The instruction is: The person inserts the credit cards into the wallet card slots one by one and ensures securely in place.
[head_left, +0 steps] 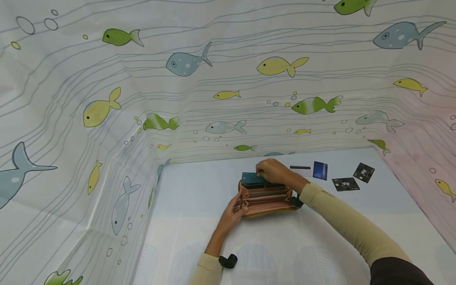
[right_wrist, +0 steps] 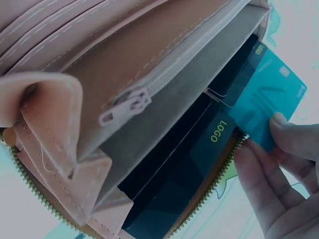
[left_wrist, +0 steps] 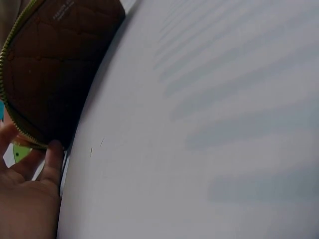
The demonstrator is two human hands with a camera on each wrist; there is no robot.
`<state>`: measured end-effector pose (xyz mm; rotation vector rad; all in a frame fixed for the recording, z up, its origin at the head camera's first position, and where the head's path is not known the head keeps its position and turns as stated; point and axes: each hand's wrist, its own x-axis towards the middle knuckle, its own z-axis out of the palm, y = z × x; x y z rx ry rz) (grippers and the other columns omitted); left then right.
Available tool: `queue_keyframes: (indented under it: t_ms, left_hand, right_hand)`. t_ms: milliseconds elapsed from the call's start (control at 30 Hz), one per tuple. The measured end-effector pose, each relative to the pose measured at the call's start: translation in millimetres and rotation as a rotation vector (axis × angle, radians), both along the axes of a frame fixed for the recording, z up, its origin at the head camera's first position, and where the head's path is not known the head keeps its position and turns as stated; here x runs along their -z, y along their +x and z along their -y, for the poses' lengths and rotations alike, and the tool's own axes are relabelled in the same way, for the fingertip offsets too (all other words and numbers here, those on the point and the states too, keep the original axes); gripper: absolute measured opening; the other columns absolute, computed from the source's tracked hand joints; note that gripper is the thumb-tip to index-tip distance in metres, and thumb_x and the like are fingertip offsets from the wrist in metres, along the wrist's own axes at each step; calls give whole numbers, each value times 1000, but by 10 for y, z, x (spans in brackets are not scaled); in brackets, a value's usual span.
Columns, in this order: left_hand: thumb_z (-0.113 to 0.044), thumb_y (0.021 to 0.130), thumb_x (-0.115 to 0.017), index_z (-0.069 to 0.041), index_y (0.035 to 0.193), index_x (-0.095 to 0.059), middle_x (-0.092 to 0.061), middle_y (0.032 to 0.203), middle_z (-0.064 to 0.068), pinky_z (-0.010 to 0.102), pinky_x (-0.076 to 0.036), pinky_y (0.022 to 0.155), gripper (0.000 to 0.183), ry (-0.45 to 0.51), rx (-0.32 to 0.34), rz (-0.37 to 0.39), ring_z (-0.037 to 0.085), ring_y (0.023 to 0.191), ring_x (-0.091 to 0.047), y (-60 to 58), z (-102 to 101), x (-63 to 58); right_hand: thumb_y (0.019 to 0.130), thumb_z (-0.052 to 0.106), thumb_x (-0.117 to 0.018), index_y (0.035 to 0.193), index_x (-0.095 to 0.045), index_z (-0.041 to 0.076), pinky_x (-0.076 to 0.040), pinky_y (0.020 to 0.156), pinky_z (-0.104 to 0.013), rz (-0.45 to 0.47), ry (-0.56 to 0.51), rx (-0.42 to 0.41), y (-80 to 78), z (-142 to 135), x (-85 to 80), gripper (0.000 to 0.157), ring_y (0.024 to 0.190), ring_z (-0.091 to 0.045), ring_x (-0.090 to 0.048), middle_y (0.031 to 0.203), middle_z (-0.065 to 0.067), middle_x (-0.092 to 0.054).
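A brown quilted zip-around wallet (head_left: pixel 270 194) stands open on the table, its pink-lined compartments facing up. My left hand (head_left: pixel 231 213) grips its left end; in the left wrist view those fingers (left_wrist: pixel 52 162) hold the lower corner by the zip. Over the back compartment my right hand (head_left: pixel 277 172) pinches a teal card (right_wrist: pixel 271 94) between thumb and fingers. The card's lower part is hidden behind dark cards (right_wrist: pixel 199 144), some marked LOGO, in the wallet's rear slots. A zipped inner pocket with a pale zip pull (right_wrist: pixel 124 107) runs across the middle.
To the right of the wallet lie two black Vip cards (head_left: pixel 345 184), a blue card (head_left: pixel 320 170) and a white card with a black stripe (head_left: pixel 300 168). Fish-printed sheeting (head_left: pixel 228 111) rises behind and beside the white table (head_left: pixel 192 190).
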<state>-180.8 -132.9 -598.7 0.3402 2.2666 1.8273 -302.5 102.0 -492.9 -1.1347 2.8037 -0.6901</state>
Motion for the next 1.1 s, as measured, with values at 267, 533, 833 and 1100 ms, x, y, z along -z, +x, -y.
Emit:
queue_keyframes:
  t_ms: [267, 533, 833, 1100]
  left_hand:
    - [-21, 101, -59, -17, 160, -26, -31, 161, 14, 39, -43, 105, 68, -10, -1, 37, 34, 139, -42, -20, 20, 1]
    - [-18, 102, -57, -11, 160, -24, -28, 162, 17, 47, -40, 108, 67, -20, 25, 50, 36, 140, -41, 17, 26, -173]
    - [-17, 102, -57, -11, 160, -24, -28, 161, 18, 45, -42, 107, 67, -16, 27, 54, 36, 139, -42, 20, 22, -166]
    - [-18, 102, -57, -12, 160, -24, -30, 160, 17, 37, -43, 105, 68, -7, 34, 66, 36, 140, -40, 26, 18, -171]
  right_hand:
    - [93, 5, -68, 88, -76, 7, -56, 74, -33, -33, 49, -15, -9, -38, 39, 9, 82, -16, -69, 87, -2, -72]
    - [91, 4, -69, 88, -78, 6, -58, 75, -35, -67, 41, -25, 46, 37, 10, 9, 83, -19, -71, 88, -4, -75]
    - [92, 8, -71, 82, -73, 10, -49, 63, -26, -126, 158, -10, 71, 119, 69, 10, 69, -9, -55, 77, 2, -60]
    - [92, 6, -70, 81, -70, 9, -49, 64, -28, -95, 149, 22, 105, 136, 78, 11, 71, -10, -55, 78, 2, -63]
